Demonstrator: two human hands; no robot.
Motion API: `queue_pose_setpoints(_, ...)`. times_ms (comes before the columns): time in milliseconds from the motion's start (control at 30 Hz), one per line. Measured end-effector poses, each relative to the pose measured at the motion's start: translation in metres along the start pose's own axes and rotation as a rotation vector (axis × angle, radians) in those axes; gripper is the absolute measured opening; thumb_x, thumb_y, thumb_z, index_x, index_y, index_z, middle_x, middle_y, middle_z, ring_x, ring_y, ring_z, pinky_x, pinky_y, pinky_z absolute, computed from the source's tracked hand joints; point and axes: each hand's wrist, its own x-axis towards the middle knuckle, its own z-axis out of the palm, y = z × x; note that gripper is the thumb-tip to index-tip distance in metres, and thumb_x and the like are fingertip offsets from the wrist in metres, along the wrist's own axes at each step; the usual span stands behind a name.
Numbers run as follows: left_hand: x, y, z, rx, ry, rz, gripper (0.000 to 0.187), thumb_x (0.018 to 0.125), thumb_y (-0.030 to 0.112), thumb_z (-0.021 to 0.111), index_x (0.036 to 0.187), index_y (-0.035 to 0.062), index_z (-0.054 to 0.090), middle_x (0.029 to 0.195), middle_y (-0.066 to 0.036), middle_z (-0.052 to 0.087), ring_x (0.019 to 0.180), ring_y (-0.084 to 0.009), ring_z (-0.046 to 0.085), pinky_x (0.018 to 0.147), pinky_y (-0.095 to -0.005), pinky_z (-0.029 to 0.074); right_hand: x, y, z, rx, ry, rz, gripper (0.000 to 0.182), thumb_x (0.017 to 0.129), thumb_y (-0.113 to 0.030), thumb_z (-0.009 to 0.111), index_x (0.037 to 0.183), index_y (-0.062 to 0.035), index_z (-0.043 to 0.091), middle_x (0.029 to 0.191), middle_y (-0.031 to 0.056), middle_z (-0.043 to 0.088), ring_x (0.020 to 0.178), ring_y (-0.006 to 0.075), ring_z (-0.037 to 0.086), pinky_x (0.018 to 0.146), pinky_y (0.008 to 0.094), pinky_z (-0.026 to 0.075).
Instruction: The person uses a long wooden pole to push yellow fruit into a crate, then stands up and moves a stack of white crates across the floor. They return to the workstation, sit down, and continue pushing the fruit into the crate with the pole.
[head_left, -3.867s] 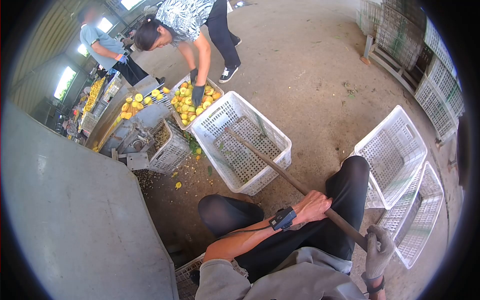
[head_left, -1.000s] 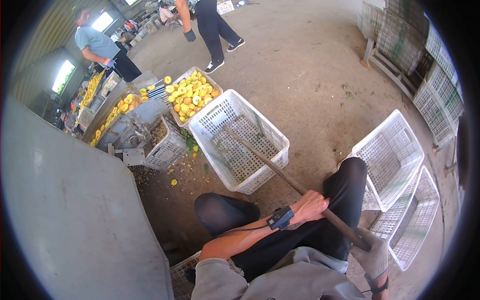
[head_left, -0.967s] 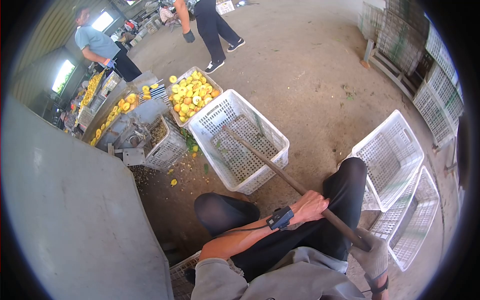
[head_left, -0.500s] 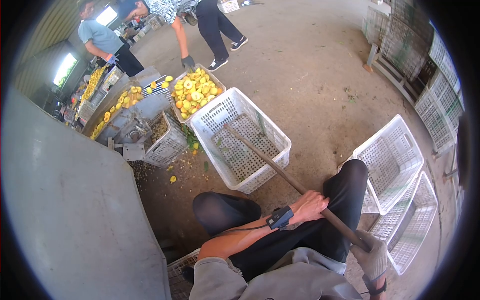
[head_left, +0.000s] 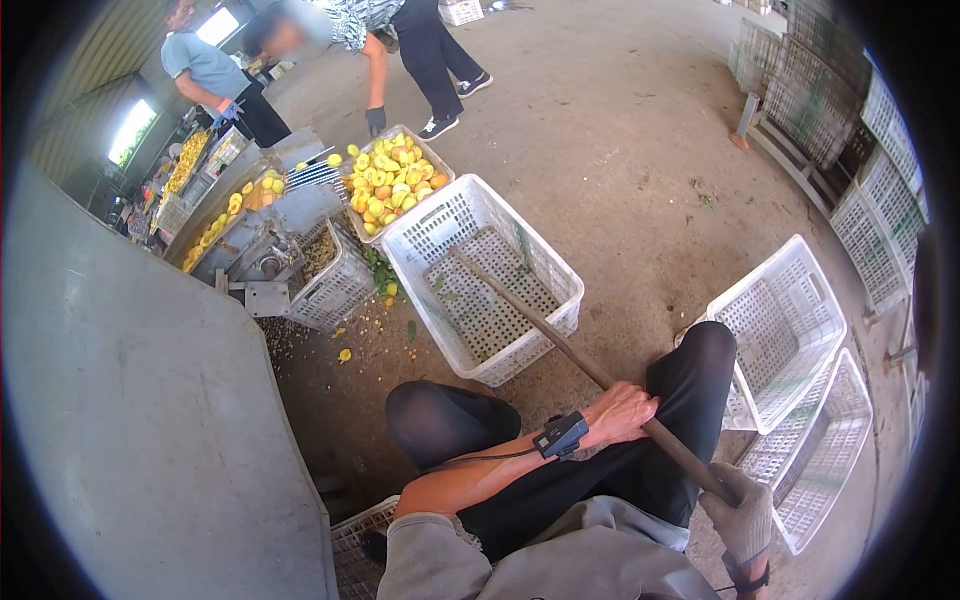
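A long wooden stick (head_left: 560,343) slants across my lap, its far end inside a white plastic crate (head_left: 485,365) on the floor. My bare left hand (head_left: 620,411) is closed around the stick's middle, above my knees; a black device is strapped to that wrist. Lower right, my right hand (head_left: 742,512), in a pale work glove, is wrapped round the near end. The crate has slotted walls and a few green leaf bits on its bottom. Touching its far side stands another crate, filled with yellow halved fruit (head_left: 395,180).
A grey metal machine panel (head_left: 160,400) fills the left. Beyond it, a chute (head_left: 240,205) carries yellow fruit, with a crate of pits (head_left: 335,285) below. White crates (head_left: 780,330) lie at my right. Two people stand at the far side, one bending with a gloved hand (head_left: 376,121).
The bending person's gloved hand has lifted slightly off the fruit crate's rim. Some fruit on the chute has shifted. My hands and the stick stay put.
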Motion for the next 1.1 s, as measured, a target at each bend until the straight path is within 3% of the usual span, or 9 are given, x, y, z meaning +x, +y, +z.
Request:
queue_pose_setpoints(67, 0.000, -0.001, 0.000, -0.002, 0.008, 0.009, 0.034, 0.072, 0.022, 0.086, 0.085, 0.0008, 0.062, 0.076, -0.019, 0.067, 0.077, -0.0407, 0.069, 0.068, -0.0496, 0.054, 0.000, 0.007, 0.004, -0.010, 0.046, -0.081, 0.045, 0.073, -0.008, 0.076, 0.116, 0.0035, 0.076, 0.083, 0.0142, 0.076, 0.071, 0.0161, 0.071, 0.067, 0.0317, 0.055)
queue_pose_setpoints(367, 0.001, 0.000, 0.000, 0.008, 0.011, 0.002, 0.033, 0.072, 0.022, 0.084, 0.085, 0.0010, 0.063, 0.075, -0.018, 0.067, 0.077, -0.0401, 0.069, 0.068, -0.0494, 0.054, 0.001, 0.010, 0.006, 0.000, 0.059, -0.114, 0.045, 0.073, -0.007, 0.076, 0.116, 0.0035, 0.076, 0.084, 0.0146, 0.076, 0.071, 0.0165, 0.071, 0.067, 0.0319, 0.055)
queue_pose_setpoints(667, -0.001, 0.000, -0.002, 0.026, -0.017, -0.003, 0.031, 0.074, 0.021, 0.084, 0.086, 0.0008, 0.063, 0.078, -0.017, 0.068, 0.079, -0.0393, 0.069, 0.070, -0.0484, 0.054, -0.005, -0.021, -0.001, 0.023, 0.019, -0.004, 0.044, 0.073, -0.005, 0.076, 0.117, 0.0045, 0.075, 0.082, 0.0150, 0.076, 0.067, 0.0160, 0.071, 0.063, 0.0316, 0.055)
queue_pose_setpoints(767, 0.001, 0.001, -0.005, 0.022, 0.000, 0.000, 0.035, 0.076, 0.025, 0.085, 0.087, 0.0010, 0.063, 0.076, -0.016, 0.068, 0.078, -0.0374, 0.069, 0.070, -0.0470, 0.054, 0.004, 0.013, 0.002, -0.036, 0.039, -0.202, 0.044, 0.074, -0.003, 0.076, 0.116, 0.0053, 0.075, 0.082, 0.0143, 0.076, 0.065, 0.0150, 0.069, 0.062, 0.0316, 0.055)
queue_pose_setpoints(867, 0.005, -0.003, -0.004, 0.089, 0.006, 0.029, 0.043, 0.078, 0.036, 0.085, 0.088, 0.0011, 0.062, 0.075, -0.014, 0.067, 0.077, -0.0349, 0.070, 0.068, -0.0446, 0.054, 0.010, 0.005, -0.007, -0.005, -0.034, -0.013, 0.043, 0.075, -0.009, 0.080, 0.115, 0.0036, 0.075, 0.095, 0.0219, 0.078, 0.089, 0.0294, 0.079, 0.080, 0.0363, 0.059)
queue_pose_setpoints(967, 0.013, -0.005, -0.013, 0.138, -0.011, 0.039, 0.055, 0.079, 0.052, 0.082, 0.088, 0.0014, 0.061, 0.072, -0.013, 0.065, 0.075, -0.0331, 0.070, 0.066, -0.0423, 0.053, 0.016, -0.001, -0.011, -0.002, -0.017, 0.016, 0.042, 0.075, -0.008, 0.080, 0.115, 0.0031, 0.075, 0.093, 0.0217, 0.077, 0.089, 0.0291, 0.079, 0.079, 0.0363, 0.059)
queue_pose_setpoints(1100, 0.018, -0.007, -0.010, 0.120, -0.039, 0.046, 0.065, 0.079, 0.062, 0.079, 0.089, 0.0008, 0.062, 0.070, -0.013, 0.065, 0.072, -0.0333, 0.070, 0.065, -0.0407, 0.054, 0.016, 0.006, -0.008, -0.003, 0.028, -0.069, 0.043, 0.074, -0.007, 0.080, 0.115, 0.0026, 0.075, 0.093, 0.0216, 0.077, 0.088, 0.0289, 0.079, 0.079, 0.0363, 0.059)
